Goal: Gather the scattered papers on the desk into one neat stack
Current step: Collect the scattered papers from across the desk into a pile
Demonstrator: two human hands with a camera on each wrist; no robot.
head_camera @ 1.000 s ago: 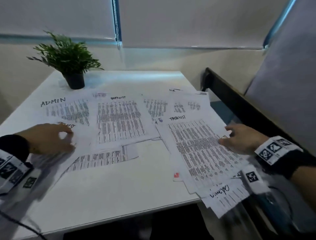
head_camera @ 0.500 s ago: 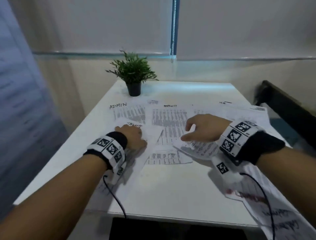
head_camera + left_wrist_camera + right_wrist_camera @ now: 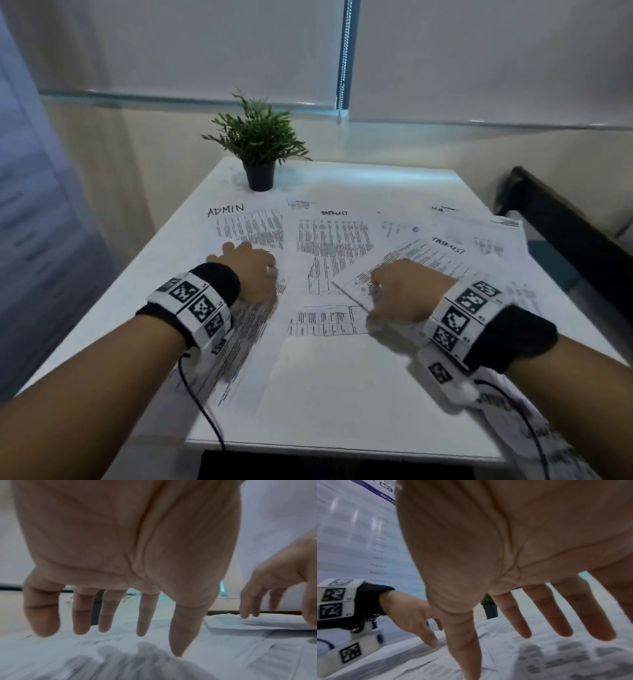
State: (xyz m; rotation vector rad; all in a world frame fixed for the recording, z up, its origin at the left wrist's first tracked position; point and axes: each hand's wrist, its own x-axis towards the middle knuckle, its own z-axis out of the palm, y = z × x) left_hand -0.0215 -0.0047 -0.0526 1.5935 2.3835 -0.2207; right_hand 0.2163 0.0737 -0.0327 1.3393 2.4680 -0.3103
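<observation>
Several printed papers lie overlapped across the white desk point(image 3: 335, 383): an "ADMIN" sheet point(image 3: 246, 226) at the far left, a "TASKLIST" sheet point(image 3: 334, 240) in the middle, another tasklist sheet point(image 3: 435, 257) to the right. My left hand point(image 3: 251, 270) is spread palm down over the left sheet point(image 3: 239, 346), fingers point(image 3: 82, 615) straight, tips at the paper. My right hand point(image 3: 400, 294) hovers palm down over the right sheets, fingers point(image 3: 551, 609) straight and spread, holding nothing. More sheets point(image 3: 534, 421) hang over the desk's near right corner.
A small potted plant point(image 3: 258, 150) stands at the back of the desk. A dark bench or frame point(image 3: 561, 219) runs along the right side. Blinds and a wall close the back. A cable point(image 3: 202, 407) trails from my left wrist over the front edge.
The view has swung left and settled. My right hand has drawn in from the right edge to the middle sheets and opened out. My left hand stays on the left sheet.
</observation>
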